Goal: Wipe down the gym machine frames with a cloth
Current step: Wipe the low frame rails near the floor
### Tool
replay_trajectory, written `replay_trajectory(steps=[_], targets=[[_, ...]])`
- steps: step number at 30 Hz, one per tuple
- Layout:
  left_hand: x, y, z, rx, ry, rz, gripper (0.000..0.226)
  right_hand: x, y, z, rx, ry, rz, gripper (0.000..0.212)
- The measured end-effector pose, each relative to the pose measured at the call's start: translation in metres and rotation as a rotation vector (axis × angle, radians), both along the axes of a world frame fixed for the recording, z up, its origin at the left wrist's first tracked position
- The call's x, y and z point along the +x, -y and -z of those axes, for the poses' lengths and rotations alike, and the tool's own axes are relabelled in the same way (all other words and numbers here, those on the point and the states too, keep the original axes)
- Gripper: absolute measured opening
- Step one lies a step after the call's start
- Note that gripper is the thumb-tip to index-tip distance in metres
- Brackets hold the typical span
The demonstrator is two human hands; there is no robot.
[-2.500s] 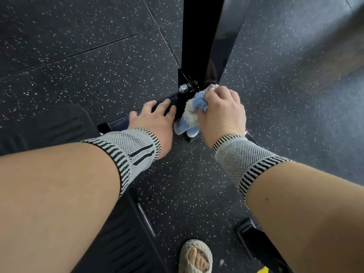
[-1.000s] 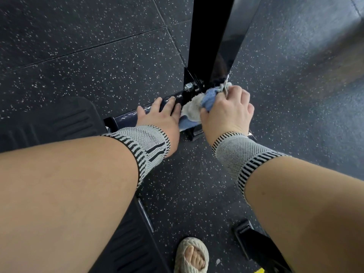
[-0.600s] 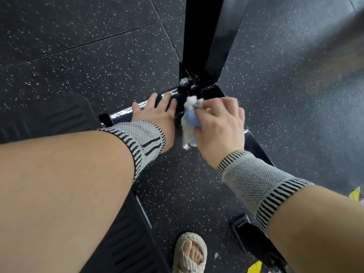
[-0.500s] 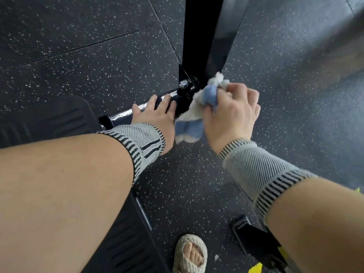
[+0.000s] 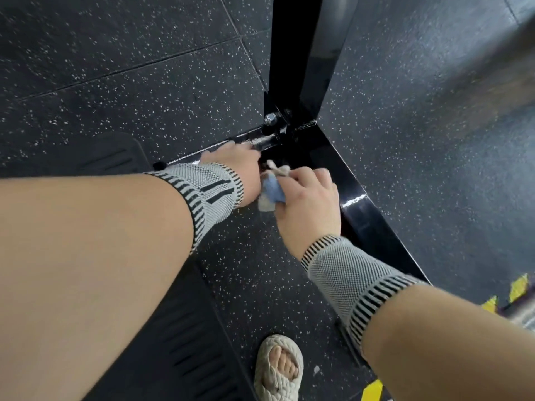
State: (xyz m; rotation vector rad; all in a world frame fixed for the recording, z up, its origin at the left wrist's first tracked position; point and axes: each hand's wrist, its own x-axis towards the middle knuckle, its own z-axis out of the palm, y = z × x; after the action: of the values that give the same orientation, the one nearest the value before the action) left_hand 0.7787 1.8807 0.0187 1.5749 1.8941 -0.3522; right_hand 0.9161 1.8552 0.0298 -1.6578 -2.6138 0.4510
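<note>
The frame (image 5: 356,195) is glossy black painted metal with a bright steel bolt (image 5: 270,118), the cloth (image 5: 272,191) soft, nubby blue-and-white fabric, the floor (image 5: 130,82) matt speckled rubber, the wrist sleeves (image 5: 344,273) ribbed knit.

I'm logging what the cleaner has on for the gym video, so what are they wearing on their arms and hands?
Both hands are bare, no gloves. The left wrist and right wrist each carry a knitted grey band with a fine mesh pattern and black-striped edges; the left one also shows slanted black bars. The forearms above the bands are uncovered, with no sleeves in view.
</note>
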Motion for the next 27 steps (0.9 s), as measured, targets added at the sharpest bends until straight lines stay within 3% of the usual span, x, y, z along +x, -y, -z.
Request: replay_trajectory(steps=[3, 8, 10, 13, 15, 17, 22, 27], targets=[[0.012, 0.024, -0.019, 0.097, 0.250, -0.237, 0.031, 0.006, 0.021, -0.009, -0.180, -0.201, 0.273, 0.016], [0.028, 0.061, -0.036, -0.005, 0.705, -0.529, 0.047, 0.011, 0.055, -0.028, -0.288, -0.384, 0.563, 0.027], [0.035, 0.069, -0.044, -0.063, 0.799, -0.447, 0.039, 0.022, 0.070, -0.033, -0.271, -0.380, 0.625, 0.025], [0.049, 0.083, -0.058, -0.024, 0.729, -0.294, 0.024, 0.035, 0.097, -0.044, -0.266, -0.359, 0.663, 0.020], [0.063, 0.092, -0.065, 0.090, 0.643, -0.270, 0.024, 0.044, 0.121, -0.052, -0.249, -0.374, 0.713, 0.043], [0.080, 0.100, -0.072, 0.201, 0.668, -0.346, 0.020, 0.053, 0.143, -0.062, -0.175, -0.390, 0.825, 0.058], [0.144, 0.110, -0.081, 0.310, 0.980, -0.398, 0.010, 0.089, 0.184, -0.072, 0.040, -0.452, 1.055, 0.038], [0.206, 0.124, -0.075, 0.255, 0.949, -0.046, 0.012, 0.129, 0.216, -0.072, 0.039, -0.399, 1.218, 0.032]])
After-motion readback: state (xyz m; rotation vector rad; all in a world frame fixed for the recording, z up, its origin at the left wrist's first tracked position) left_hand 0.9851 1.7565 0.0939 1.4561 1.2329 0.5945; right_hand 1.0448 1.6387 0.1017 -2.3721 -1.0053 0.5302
